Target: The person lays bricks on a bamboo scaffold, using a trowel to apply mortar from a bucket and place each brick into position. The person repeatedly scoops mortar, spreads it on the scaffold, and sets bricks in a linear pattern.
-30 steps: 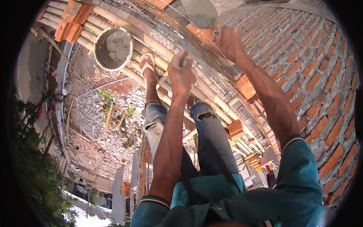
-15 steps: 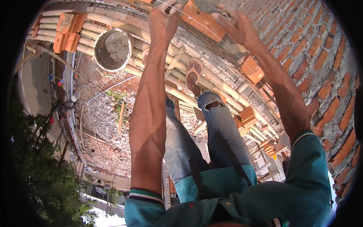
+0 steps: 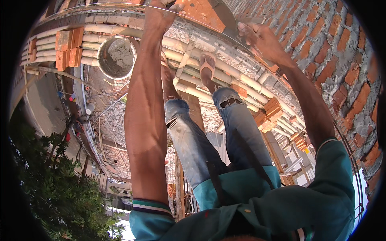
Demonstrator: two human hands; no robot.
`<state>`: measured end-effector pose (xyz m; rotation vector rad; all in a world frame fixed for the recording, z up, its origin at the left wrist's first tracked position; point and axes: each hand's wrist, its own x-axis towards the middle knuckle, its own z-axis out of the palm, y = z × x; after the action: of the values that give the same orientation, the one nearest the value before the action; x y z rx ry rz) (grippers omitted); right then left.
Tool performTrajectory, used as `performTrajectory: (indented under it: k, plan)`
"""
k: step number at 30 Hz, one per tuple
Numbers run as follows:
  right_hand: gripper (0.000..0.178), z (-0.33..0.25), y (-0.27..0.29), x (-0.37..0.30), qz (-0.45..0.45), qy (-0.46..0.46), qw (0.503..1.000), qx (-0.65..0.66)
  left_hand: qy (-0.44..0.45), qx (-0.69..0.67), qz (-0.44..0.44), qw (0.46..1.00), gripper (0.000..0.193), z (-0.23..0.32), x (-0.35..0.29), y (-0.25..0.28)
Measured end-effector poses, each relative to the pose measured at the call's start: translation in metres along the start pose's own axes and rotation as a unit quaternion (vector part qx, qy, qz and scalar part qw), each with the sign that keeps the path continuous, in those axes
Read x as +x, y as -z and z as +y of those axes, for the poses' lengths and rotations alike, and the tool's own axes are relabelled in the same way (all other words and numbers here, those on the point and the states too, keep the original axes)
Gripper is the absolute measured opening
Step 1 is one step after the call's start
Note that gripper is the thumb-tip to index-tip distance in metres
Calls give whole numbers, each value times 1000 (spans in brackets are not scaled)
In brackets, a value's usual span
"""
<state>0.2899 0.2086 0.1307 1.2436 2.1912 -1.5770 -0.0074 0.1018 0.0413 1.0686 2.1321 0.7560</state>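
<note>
At the top edge my left hand [image 3: 160, 17] is closed at the left end of an orange brick [image 3: 201, 13]; its fingertips are partly cut off by the picture's edge. A thin white string line [image 3: 193, 18] runs past this hand and along the brick. Beside the brick's right end is a grey, flat-looking piece [image 3: 228, 22]; whether it is a trowel blade or mortar I cannot tell. My right hand [image 3: 259, 40] is next to it, fingers curled, and what they hold is hidden.
My sandalled feet stand on bamboo poles [image 3: 237, 76]. A bucket of mortar [image 3: 116, 57] sits at the left, near stacked bricks [image 3: 69, 48]. More bricks [image 3: 270, 114] lie to the right. A rough brick wall [image 3: 321, 60] rises at the right; rubble [image 3: 116, 120] lies below.
Both hands and the brick show farther from the upper middle: left hand and brick leftward and up, right hand slightly right and lower. The grey piece has shifted lower, beside the brick's right end.
</note>
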Motion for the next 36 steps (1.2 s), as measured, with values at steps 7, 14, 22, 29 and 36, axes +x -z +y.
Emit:
performTrajectory:
  k: [7,14,22,29,36]
  plan:
    - [69,17,-5,2,-1,30,999,16,-27,-6,-2,1000,35,8,-1,6]
    - [66,17,0,2,-34,-17,999,39,58,30,-16,998,33,23,-10,14]
    - [55,-19,43,11,123,24,972,-200,57,-153,211,964,40,11,-42,4]
    - [19,-30,66,26,60,-8,877,-477,6,-21,148,989,66,35,-92,-22]
    - [20,-58,49,49,-24,29,880,-473,-42,99,157,982,86,47,-66,-56]
